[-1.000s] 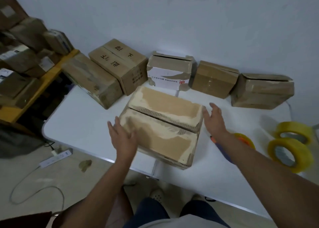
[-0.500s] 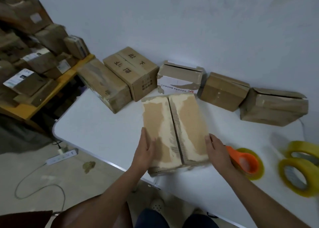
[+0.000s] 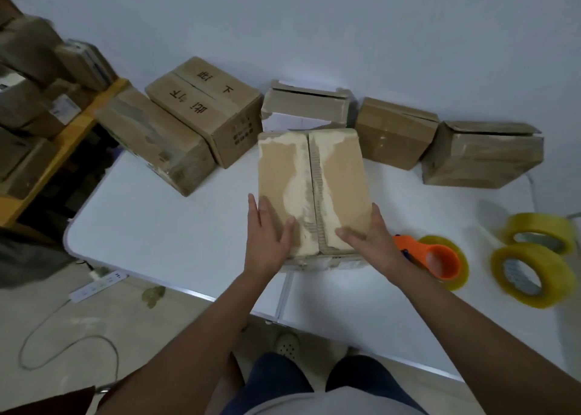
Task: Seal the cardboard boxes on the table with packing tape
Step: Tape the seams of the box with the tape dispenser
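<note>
Item 1: person's legs in dark blue trousers [image 3: 361,380], at the lower edge of view, a pale perforated shoe [image 3: 286,345] showing on the floor between them and the table edge.

Item 2: white folding table [image 3: 176,226], with a seam running through its near edge.

Item 3: left hand [image 3: 267,241], fingers straight, laid flat on the near-left part of the box top, thumb pointing toward the centre seam.

Item 4: right hand [image 3: 371,238], fingers extended along the near-right edge of the same box, thumb resting on the top flap; neither hand curls round anything.

Item 5: brown cardboard box with torn pale patches on its two top flaps [image 3: 312,191], standing near the table's front edge, flaps closed and meeting in a lengthwise seam (exposed corrugation visible along it, no tape across it).

Item 6: orange tape dispenser holding a yellowish clear roll [image 3: 440,262], lying on the table just beside the right wrist.

Item 7: two loose rolls of yellowish packing tape [image 3: 531,273], further right, one leaning against the other.

Item 8: row of five brown cardboard boxes [image 3: 204,106] along the white wall [image 3: 314,21], behind the held box; the second from left bears printed characters, the middle one [image 3: 305,106] has its top flap raised slightly.

Item 9: white power strip with cable [image 3: 97,285], on the floor at left.

Item 10: yellow shelving stacked with cartons [image 3: 47,109], far left, blurred.
</note>
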Action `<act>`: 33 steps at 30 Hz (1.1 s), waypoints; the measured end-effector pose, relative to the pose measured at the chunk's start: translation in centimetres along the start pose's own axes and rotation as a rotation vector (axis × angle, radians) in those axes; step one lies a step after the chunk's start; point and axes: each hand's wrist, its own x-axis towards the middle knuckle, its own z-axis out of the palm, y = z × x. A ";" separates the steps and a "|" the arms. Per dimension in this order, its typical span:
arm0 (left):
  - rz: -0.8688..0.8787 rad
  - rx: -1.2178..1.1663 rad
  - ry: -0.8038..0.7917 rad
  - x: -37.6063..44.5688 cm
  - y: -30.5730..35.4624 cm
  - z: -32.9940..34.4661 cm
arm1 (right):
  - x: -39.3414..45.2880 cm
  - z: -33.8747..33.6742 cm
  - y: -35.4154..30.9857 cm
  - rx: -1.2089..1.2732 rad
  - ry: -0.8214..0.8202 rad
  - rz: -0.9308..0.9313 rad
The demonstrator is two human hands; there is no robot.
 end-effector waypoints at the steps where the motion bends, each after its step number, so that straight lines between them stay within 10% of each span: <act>1: 0.025 0.003 0.010 0.6 0.0 0.0 | 0.4 -0.6 -0.1 -0.024 -0.054 0.027; 6: 0.129 0.073 0.017 1.5 -0.7 0.6 | 0.5 -2.3 0.0 -0.240 -0.250 0.041; 15: 0.349 0.629 -0.109 0.2 -0.2 1.5 | 0.6 -1.7 0.5 -0.241 -0.122 -0.042; 27: 0.374 0.780 -0.040 1.6 0.8 2.1 | 2.1 -1.8 0.0 -0.242 -0.083 -0.070; 33: 0.398 0.849 -0.017 1.4 1.0 2.1 | 0.9 -4.1 -0.2 0.083 -0.238 -0.086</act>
